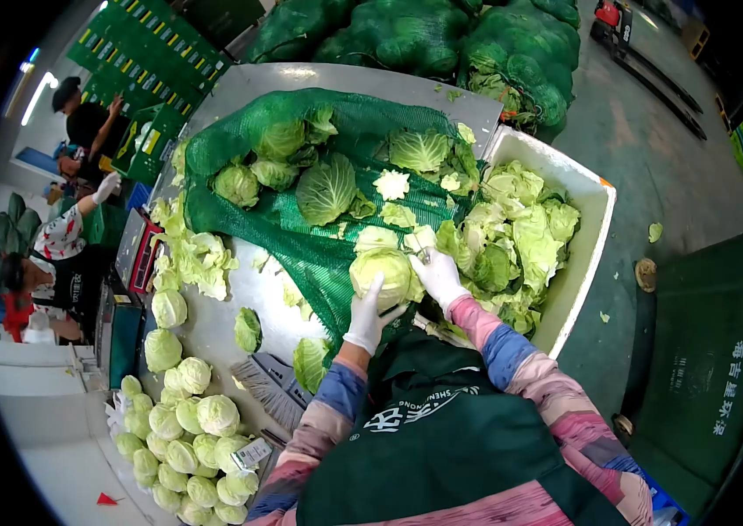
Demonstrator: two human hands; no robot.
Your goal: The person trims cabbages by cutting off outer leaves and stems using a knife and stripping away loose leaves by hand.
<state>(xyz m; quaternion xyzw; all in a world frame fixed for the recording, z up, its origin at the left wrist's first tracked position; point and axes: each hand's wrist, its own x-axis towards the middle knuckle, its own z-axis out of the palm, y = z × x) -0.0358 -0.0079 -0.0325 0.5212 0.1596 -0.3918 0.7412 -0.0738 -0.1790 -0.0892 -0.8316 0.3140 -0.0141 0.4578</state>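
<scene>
A pale green cabbage (380, 277) rests in front of me, near the table's front edge. My left hand (368, 317), in a white glove, grips its lower left side. At its right side is my right hand (438, 273), also gloved, with fingers bent around something I cannot make out. A green mesh bag (301, 237) lies spread across the metal table (253, 263), with several leafy cabbages (326, 188) in and on it. Loose leaves and cut stem pieces (391, 185) lie on the mesh. Right of my hands, a white foam box (589, 237) holds many leaves.
Several trimmed cabbages (183, 430) are piled at the lower left, beside a red scale (139, 254). Full mesh sacks (398, 35) stand behind the table. Two people (86, 123) are at the far left by green crates (139, 53). A pallet jack (647, 66) stands at the upper right.
</scene>
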